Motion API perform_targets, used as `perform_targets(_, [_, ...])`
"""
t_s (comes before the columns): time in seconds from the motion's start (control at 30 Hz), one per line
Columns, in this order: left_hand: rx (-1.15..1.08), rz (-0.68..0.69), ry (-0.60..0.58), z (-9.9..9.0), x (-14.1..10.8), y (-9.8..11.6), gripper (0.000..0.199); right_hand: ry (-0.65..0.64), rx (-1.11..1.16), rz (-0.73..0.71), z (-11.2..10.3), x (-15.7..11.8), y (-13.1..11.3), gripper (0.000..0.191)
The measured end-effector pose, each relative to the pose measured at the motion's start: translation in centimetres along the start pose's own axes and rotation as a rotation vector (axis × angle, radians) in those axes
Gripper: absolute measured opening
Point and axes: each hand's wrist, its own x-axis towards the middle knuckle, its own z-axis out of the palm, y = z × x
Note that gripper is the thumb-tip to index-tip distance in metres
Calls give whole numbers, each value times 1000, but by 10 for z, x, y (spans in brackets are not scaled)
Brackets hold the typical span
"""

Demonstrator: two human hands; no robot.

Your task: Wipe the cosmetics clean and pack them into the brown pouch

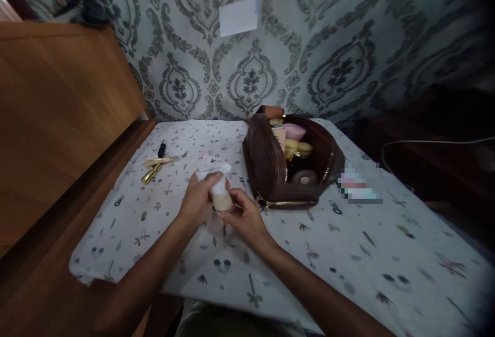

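Observation:
Near the middle of the cloth-covered table, my left hand (198, 197) is closed round a white wipe or tissue (219, 185) laid against a small beige container (223, 202). My right hand (247, 218) pinches the container's lower right side between thumb and fingers. The container is tilted, and its upper part is hidden by the white material. Just right of my hands stands an open brown bag (266, 156) with pink and yellow items inside.
At the table's left lie a black item (162, 149), a wooden-handled tool (158, 161) and a gold tube (150, 174). A pixelated object (359, 185) is right of the bag. Wooden furniture (69, 105) borders the left; a patterned wall (209, 68) stands behind.

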Motion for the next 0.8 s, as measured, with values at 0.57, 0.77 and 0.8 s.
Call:
perform_targets(0.57, [-286,-91,63,-13,10,-17,24,48,113,-4,-1,0,0,49])
perform_targets(0.77, [30,62,-106,-10,0,-26,47,69,251,108,0,1,-1,51])
perform_targets(0.8, [75,73,-132,-11,0,-28,51,79,264,110,-1,1,-1,51])
